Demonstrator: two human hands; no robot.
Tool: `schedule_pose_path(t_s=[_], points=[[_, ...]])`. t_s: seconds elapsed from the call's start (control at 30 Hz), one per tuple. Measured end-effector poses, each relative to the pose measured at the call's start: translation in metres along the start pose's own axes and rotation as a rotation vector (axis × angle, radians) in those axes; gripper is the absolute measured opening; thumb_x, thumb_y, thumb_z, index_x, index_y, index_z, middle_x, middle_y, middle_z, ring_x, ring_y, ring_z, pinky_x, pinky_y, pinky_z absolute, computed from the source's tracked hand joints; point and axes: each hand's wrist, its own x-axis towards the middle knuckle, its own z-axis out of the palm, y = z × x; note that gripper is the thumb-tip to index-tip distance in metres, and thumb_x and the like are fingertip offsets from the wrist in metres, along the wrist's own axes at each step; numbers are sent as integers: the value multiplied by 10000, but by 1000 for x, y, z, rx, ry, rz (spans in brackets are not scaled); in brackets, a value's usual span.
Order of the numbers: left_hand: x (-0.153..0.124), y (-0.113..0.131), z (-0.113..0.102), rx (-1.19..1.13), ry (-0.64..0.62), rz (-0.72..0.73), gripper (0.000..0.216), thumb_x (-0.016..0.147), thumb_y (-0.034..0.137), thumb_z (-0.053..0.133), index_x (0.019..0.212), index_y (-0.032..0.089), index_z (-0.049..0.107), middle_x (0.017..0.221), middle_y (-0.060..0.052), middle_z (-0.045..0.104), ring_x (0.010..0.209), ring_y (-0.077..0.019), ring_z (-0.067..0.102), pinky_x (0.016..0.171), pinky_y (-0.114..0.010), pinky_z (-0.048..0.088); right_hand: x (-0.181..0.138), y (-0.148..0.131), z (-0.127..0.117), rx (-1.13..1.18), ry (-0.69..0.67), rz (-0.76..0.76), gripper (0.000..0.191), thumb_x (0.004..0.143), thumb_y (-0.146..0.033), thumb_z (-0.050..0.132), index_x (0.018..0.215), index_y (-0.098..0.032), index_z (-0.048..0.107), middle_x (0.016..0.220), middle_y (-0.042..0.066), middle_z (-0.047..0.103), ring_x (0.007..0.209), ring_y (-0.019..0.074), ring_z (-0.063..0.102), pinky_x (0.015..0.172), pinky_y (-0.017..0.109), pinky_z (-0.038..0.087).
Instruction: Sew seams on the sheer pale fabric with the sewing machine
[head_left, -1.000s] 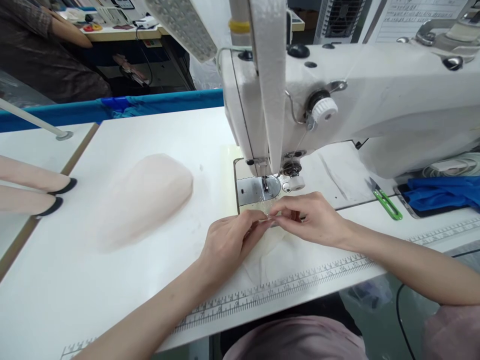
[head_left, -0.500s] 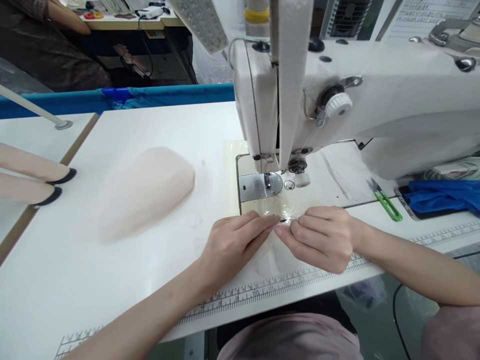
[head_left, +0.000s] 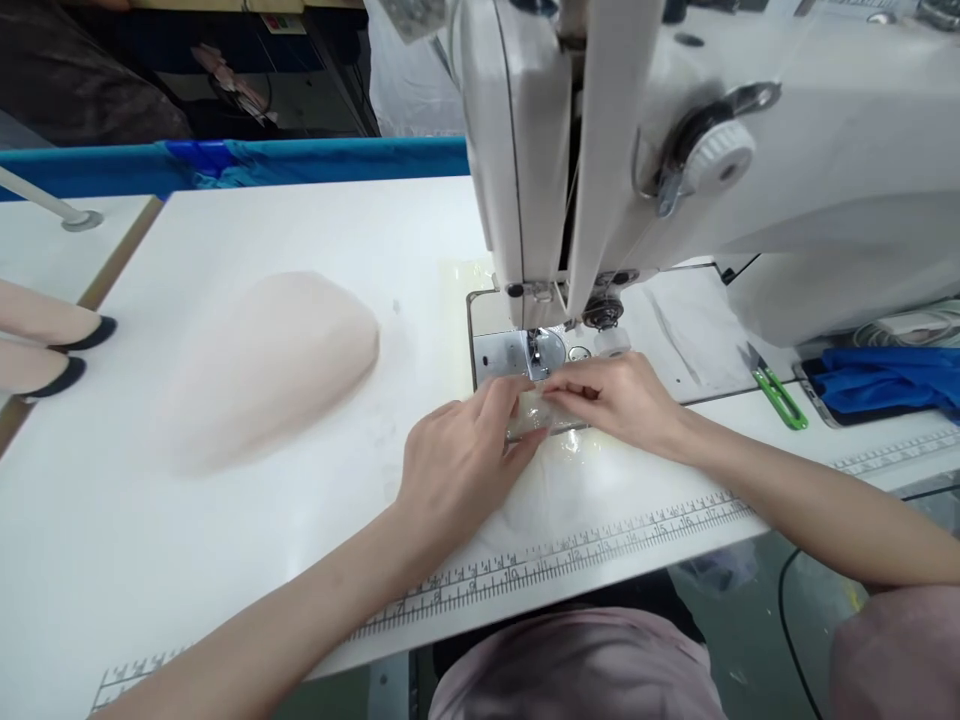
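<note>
Just in front of the sewing machine's presser foot (head_left: 535, 352), my two hands meet at the fingertips. My left hand (head_left: 459, 462) rests with thumb and forefinger apart, its forefinger tip down close to the right fingertips. My right hand (head_left: 626, 398) is closed in a pinch; whatever lies between its fingers is too small and too hidden to name. Under both hands is a shiny, clear covering (head_left: 559, 415) around the metal needle plate (head_left: 499, 352). A sheer, pale pink fabric piece (head_left: 300, 350) lies flat on the table to the left.
The white sewing machine (head_left: 517, 150) overhangs the work area. Green thread snips (head_left: 781, 398), a phone (head_left: 821, 398) and a blue cloth (head_left: 889, 378) lie to the right. Two pale pieces with dark ends (head_left: 56, 318) are at the left. A printed ruler (head_left: 510, 578) follows the front edge.
Both hands have moved forward, nearer the presser foot. My left thumb and forefinger have spread apart, while the right fingers stay pinched. The camera view has tilted down and come closer.
</note>
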Motion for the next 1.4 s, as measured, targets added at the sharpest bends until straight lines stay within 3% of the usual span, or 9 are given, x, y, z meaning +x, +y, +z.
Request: schedule_pose_path(t_s=[0.1, 0.27, 0.43, 0.6, 0.87, 1.0, 1.1, 1.23, 1.4], points=[[-1, 1, 0, 178, 107, 192, 239, 859, 269, 629, 1081, 189, 594, 1066, -77, 700, 898, -233, 643, 722, -364, 447, 5, 1, 1, -47, 7, 80, 144, 875, -204, 595, 866, -215, 739, 723, -33, 690, 601, 75, 573, 555, 209, 363], [-6, 6, -6, 320, 125, 411, 193, 887, 189, 593, 1069, 209, 653, 1095, 2, 724, 945, -218, 629, 818, -396, 385, 8, 4, 1, -119, 46, 125, 159, 893, -259, 596, 842, -212, 738, 733, -10, 669, 647, 99, 577, 580, 228, 368], [-9, 7, -7, 265, 56, 383, 246, 906, 234, 572, 1138, 191, 642, 1211, -32, 681, 1023, -236, 633, 821, -414, 378, 3, 7, 1, -439, 126, -93, 286, 977, -291, 453, 972, -203, 726, 843, 27, 701, 681, 126, 580, 619, 273, 366], [-9, 6, -6, 259, 30, 389, 186, 912, 229, 562, 1050, 164, 668, 1035, -28, 742, 1032, -237, 643, 801, -420, 379, -1, 3, 4, -562, 29, -284, 398, 1017, -391, 351, 1282, -227, 598, 933, 62, 693, 803, 167, 587, 647, 285, 351], [-9, 7, -7, 219, 22, 371, 262, 908, 216, 564, 1159, 209, 639, 1225, -29, 672, 1022, -229, 641, 785, -403, 398, -10, 8, -19, -700, -83, -222, 419, 988, -456, 401, 1236, -202, 624, 956, 82, 687, 836, 206, 562, 774, 362, 352], [-9, 6, -5, 239, 21, 364, 278, 925, 242, 551, 1191, 192, 615, 1250, -24, 653, 1035, -217, 639, 794, -402, 380, -9, 13, -27, -828, 3, -99, 405, 981, -430, 412, 1063, -139, 682, 818, 108, 661, 822, 254, 543, 733, 391, 349], [-8, 4, -4, 233, 25, 353, 283, 923, 245, 560, 1194, 177, 608, 1255, -23, 649, 1053, -220, 635, 802, -404, 373, -7, 13, -27, -893, 106, -16, 306, 969, -263, 417, 945, -133, 693, 810, 115, 641, 788, 251, 532, 699, 389, 339], [-6, 2, -4, 210, 26, 344, 271, 914, 235, 575, 1176, 179, 615, 1241, -19, 660, 1054, -228, 638, 800, -413, 376, -7, 5, -22, -790, 48, -139, 331, 897, -66, 421, 1080, -175, 675, 899, 78, 657, 783, 214, 534, 702, 361, 340], [-2, -2, -3, 191, 14, 328, 275, 920, 234, 562, 1191, 212, 608, 1233, -10, 663, 1078, -248, 630, 822, -434, 383, -11, 1, -10, -665, 20, -252, 385, 893, -83, 425, 1201, -173, 636, 952, 57, 667, 823, 191, 547, 733, 339, 339]])
